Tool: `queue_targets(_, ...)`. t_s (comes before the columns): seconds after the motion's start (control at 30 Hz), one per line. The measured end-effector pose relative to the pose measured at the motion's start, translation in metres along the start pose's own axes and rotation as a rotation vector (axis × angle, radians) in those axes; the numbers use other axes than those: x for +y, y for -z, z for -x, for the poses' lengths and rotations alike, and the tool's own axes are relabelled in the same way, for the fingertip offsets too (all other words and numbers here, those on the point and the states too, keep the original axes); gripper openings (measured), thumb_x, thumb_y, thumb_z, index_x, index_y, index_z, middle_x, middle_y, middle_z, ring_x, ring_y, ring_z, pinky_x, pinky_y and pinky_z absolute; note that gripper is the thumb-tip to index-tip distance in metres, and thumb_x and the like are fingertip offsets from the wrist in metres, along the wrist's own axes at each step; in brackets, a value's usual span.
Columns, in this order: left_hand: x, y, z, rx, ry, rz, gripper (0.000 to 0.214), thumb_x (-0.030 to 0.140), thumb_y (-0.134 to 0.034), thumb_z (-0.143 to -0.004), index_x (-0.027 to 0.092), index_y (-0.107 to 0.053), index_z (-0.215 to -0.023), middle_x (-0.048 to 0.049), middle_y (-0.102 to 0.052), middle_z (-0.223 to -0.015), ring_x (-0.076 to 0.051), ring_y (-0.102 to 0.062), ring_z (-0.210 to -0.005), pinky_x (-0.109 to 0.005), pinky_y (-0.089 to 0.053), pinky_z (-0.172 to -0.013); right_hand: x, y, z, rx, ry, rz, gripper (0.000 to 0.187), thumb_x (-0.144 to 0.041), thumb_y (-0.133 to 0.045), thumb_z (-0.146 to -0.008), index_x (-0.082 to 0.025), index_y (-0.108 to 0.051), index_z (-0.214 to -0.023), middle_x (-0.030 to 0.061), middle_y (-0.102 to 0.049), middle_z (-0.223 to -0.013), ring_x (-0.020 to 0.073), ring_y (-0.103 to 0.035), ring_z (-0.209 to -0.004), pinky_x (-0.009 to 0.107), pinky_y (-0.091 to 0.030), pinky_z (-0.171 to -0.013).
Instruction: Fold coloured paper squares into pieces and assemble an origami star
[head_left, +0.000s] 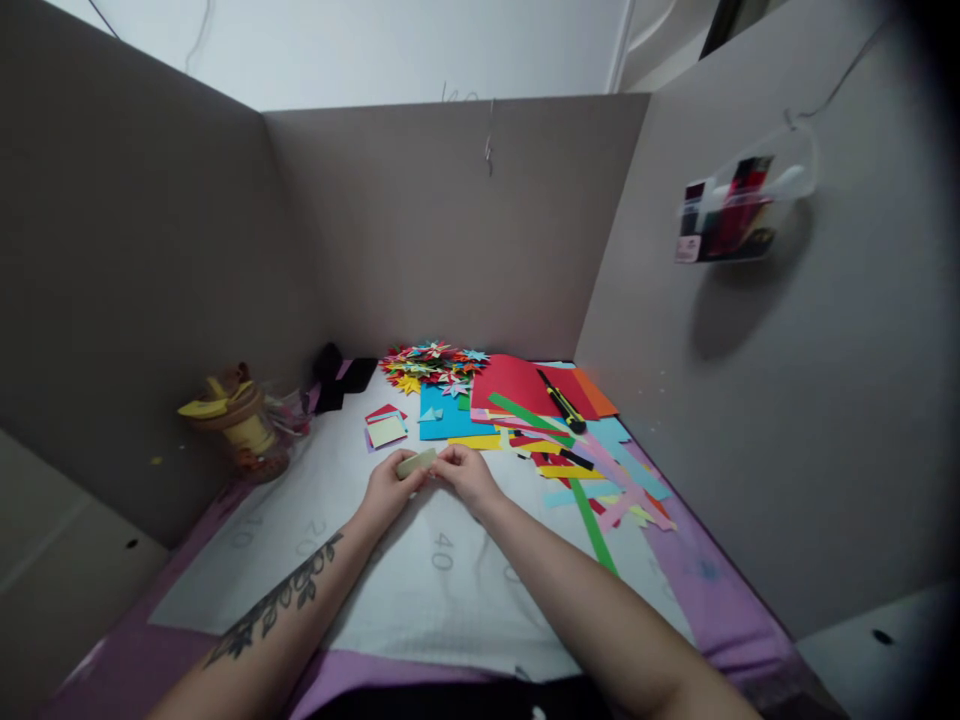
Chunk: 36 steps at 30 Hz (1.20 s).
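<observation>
My left hand [388, 487] and my right hand [466, 472] meet over the middle of the white mat [420, 570]. Together they pinch a small pale green folded paper piece [416, 463], the fingers of both hands closed on its ends. Just beyond it lies a small stack of cut paper squares [386, 428], pale green on top with red and purple beneath. A heap of finished colourful paper stars [431, 364] sits at the back of the table.
Coloured paper sheets [525, 392] and cut strips [592, 480] spread to the right, with a yellow-and-black utility knife [562, 402] on the red sheet. A jar with yellow items [238, 425] stands at left, a black object [337, 375] behind it. Cardboard walls enclose three sides; a clear pouch [739, 210] hangs on the right wall.
</observation>
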<state>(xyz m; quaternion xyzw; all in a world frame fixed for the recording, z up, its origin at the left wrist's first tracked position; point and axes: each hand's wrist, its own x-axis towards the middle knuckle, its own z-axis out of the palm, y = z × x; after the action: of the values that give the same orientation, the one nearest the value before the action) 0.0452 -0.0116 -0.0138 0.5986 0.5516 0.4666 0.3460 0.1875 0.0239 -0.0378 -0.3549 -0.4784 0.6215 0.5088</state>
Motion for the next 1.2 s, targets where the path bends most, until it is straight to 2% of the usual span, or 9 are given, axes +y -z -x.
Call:
queue_targets(0.2, -0.008, -0.002, -0.001, 0.005, 0.016, 0.037, 0.027, 0.037, -0.065, -0.069, 0.015, -0.058, -0.082, 0.0021, -0.061, -0.062, -0.012, -0.053, -0.056, -0.021, -0.039, -0.054, -0.002, 0.0, -0.002, 0.003, -0.036, -0.076, 0.023, -0.031, -0.071, -0.057, -0.017, -0.054, -0.063, -0.0051, -0.055, -0.052, 0.0095, -0.048, -0.049, 0.023, -0.039, -0.052)
queue_targets(0.5, 0.005, -0.004, 0.001, -0.002, 0.025, 0.03, 0.027, 0.037, -0.066, -0.068, 0.014, -0.057, -0.08, 0.0017, -0.06, -0.062, -0.012, -0.052, -0.055, -0.021, -0.039, -0.052, -0.004, 0.0, 0.001, 0.008, 0.049, -0.033, 0.022, -0.028, -0.072, -0.058, -0.017, -0.055, -0.066, -0.0046, -0.057, -0.058, 0.0095, -0.049, -0.052, 0.022, -0.037, -0.053)
queue_targets(0.83, 0.002, -0.006, 0.003, -0.018, 0.004, 0.044, 0.024, 0.035, -0.065, -0.068, 0.015, -0.058, -0.08, 0.0025, -0.059, -0.063, -0.011, -0.052, -0.055, -0.02, -0.039, -0.053, -0.004, 0.002, 0.007, 0.13, 0.091, 0.051, 0.019, -0.03, -0.07, -0.062, -0.016, -0.058, -0.064, -0.0025, -0.058, -0.058, 0.0112, -0.05, -0.055, 0.024, -0.038, -0.056)
queue_targets(1.0, 0.009, -0.005, 0.006, 0.026, 0.022, 0.075, 0.027, 0.036, -0.068, -0.064, 0.015, -0.06, -0.08, 0.0018, -0.062, -0.064, -0.012, -0.053, -0.055, -0.021, -0.039, -0.053, -0.006, -0.001, 0.009, 0.161, 0.133, 0.123, 0.017, -0.029, -0.069, -0.062, -0.016, -0.058, -0.063, -0.0025, -0.057, -0.058, 0.0116, -0.05, -0.055, 0.024, -0.038, -0.056)
queue_targets(1.2, 0.01, -0.007, 0.007, 0.073, 0.029, 0.083, 0.026, 0.036, -0.068, -0.065, 0.015, -0.059, -0.078, 0.0, -0.065, -0.067, -0.012, -0.054, -0.056, -0.02, -0.039, -0.051, -0.006, -0.005, 0.011, 0.142, 0.177, 0.083, 0.016, -0.028, -0.068, -0.065, -0.017, -0.056, -0.065, -0.003, -0.056, -0.061, 0.0122, -0.051, -0.058, 0.025, -0.04, -0.059)
